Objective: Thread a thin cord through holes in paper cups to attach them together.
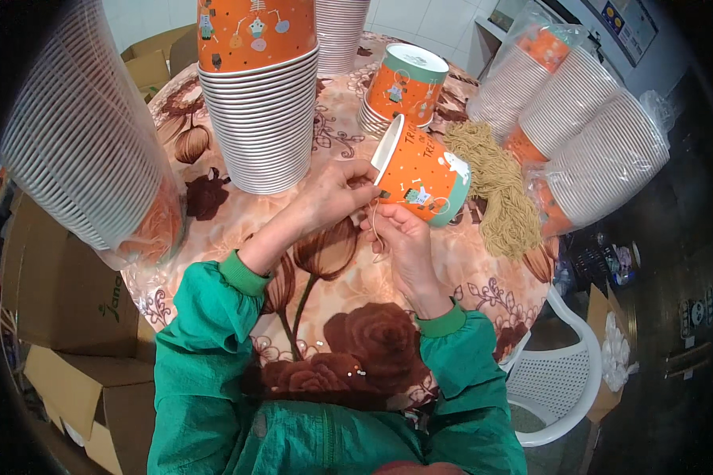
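Note:
An orange paper bucket (420, 170) with a green band and cartoon figures lies tilted on its side above the table, its white rim toward my left hand. My left hand (337, 194) is closed, thumb and fingertips pinching at the rim. Just below, my right hand (404, 241) pinches a thin tan cord (375, 226) that hangs in a small loop beside the rim. Whether the cord passes through the bucket's wall is hidden by my fingers. A loose bundle of similar tan cords (495, 190) lies right of the bucket.
A tall stack of upturned buckets (261, 119) stands behind my left hand, a shorter stack (408, 79) behind the held bucket. Plastic-wrapped stacks (598, 158) lie at right; another wrapped stack (95, 150) is at left. Cardboard boxes (79, 301) and a white chair (558, 380) flank the flowered tablecloth (356, 277).

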### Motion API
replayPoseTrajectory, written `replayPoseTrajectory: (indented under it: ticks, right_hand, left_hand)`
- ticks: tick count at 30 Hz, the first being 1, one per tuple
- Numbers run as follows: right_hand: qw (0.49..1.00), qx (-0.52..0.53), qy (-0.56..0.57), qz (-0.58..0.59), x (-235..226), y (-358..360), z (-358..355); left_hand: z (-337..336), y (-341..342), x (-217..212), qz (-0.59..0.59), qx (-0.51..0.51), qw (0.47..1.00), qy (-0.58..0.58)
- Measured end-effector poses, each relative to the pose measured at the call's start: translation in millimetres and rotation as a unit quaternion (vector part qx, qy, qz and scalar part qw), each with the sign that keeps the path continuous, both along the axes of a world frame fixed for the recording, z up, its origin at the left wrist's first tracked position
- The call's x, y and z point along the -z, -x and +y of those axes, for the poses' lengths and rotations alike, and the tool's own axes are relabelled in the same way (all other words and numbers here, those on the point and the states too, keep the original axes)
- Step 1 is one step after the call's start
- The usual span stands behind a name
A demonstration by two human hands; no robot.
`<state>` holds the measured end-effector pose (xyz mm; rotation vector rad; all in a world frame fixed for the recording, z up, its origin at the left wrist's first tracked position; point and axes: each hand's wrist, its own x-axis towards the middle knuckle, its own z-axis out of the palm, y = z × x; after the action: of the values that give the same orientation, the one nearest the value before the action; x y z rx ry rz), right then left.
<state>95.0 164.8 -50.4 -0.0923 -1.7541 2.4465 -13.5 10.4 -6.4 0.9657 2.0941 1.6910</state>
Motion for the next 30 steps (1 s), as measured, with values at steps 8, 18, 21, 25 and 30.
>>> replayPoseTrajectory:
  ticks: [8, 18, 21, 25, 30]
  right_hand:
    - [1.000, 0.006, 0.009, -0.011, 5.9, 4.8, 3.3]
    - [1.000, -0.017, -0.013, -0.016, 3.6, -1.9, -10.3]
    - [0.999, -0.013, -0.041, -0.025, 1.2, -4.8, -14.5]
    - [0.996, -0.007, -0.080, -0.035, 3.3, -4.7, -15.9]
    - [0.995, -0.009, -0.095, -0.041, 5.1, -4.1, -14.3]
  left_hand:
    - [-12.3, 8.1, 8.1, -0.099, -0.036, 0.994, -0.026]
    - [-5.8, -44.9, 39.5, -0.229, -0.082, 0.959, -0.146]
    - [-3.1, -54.3, 35.1, -0.277, -0.060, 0.939, -0.196]
    - [-4.7, -54.8, 40.2, -0.286, -0.023, 0.929, -0.232]
    - [-2.7, -55.2, 41.1, -0.302, -0.027, 0.918, -0.258]
